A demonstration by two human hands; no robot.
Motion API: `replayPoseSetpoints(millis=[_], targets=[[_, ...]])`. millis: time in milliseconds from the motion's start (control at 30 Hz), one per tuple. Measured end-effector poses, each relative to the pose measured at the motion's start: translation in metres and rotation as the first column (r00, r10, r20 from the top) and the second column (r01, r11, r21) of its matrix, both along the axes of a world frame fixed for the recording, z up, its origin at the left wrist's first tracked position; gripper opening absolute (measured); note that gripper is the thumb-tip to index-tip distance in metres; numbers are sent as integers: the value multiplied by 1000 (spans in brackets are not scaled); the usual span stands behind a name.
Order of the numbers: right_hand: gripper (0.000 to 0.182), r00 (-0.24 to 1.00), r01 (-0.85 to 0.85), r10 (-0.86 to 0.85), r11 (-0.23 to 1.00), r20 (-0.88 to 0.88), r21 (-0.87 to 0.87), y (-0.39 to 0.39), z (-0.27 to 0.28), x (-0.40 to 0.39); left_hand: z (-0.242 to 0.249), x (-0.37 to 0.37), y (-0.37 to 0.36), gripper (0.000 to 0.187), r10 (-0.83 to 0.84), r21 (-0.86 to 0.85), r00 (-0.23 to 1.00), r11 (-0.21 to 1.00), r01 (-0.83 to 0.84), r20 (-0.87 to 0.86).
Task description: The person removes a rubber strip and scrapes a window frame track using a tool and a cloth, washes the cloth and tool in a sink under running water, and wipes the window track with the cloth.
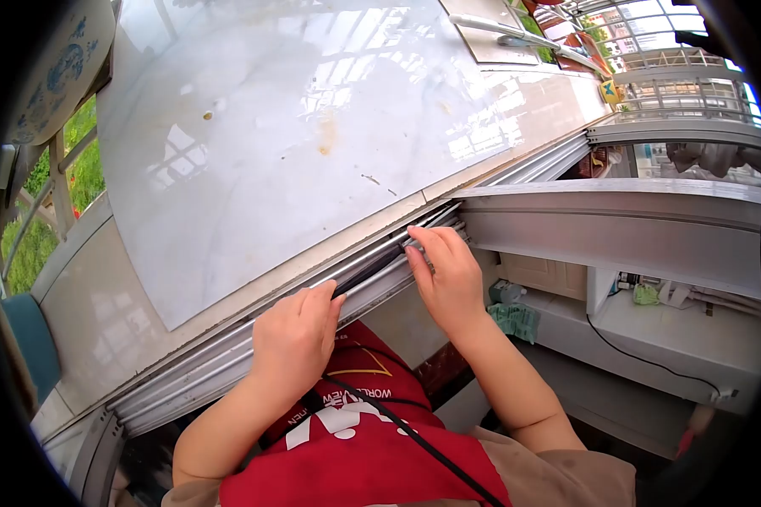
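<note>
Dark strip (369, 272) in metal track (190, 372), ends obscured at left hand (294, 340), right hand (448, 277) (whether clamped, I cannot tell)

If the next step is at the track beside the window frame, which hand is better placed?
Probably the right hand: it is at the track, close to the window frame. The left hand is also at the track, but farther from the frame.
</note>
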State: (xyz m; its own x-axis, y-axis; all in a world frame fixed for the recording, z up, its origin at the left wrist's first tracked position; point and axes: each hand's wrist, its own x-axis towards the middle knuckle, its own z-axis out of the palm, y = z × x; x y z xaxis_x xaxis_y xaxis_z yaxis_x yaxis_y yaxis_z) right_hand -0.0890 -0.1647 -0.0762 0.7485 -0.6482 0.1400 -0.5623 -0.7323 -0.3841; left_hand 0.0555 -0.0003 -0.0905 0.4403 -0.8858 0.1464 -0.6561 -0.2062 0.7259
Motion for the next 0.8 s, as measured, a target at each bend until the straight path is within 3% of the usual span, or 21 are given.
replayPoseSetpoints(millis=[133,333,400,533,800], targets=[[22,999,5,-5,1000,34,-20,-8,-8,2,6,5,-9,15,5,-12,999,1000,-5,34],[21,996,79,-83,991,30,110,-3,-8,7,28,15,-8,13,-109,92,992,990,103,59],[21,997,59,-72,957,35,284,5,5,11,54,22,-1,14,-159,202,986,969,146,50],[19,989,-21,-21,959,143,282,20,20,17,78,33,18,20,-137,121,981,985,121,140],[17,990,46,-74,975,122,218,-12,-2,4,36,22,-17,13,-98,106,995,990,97,8]])
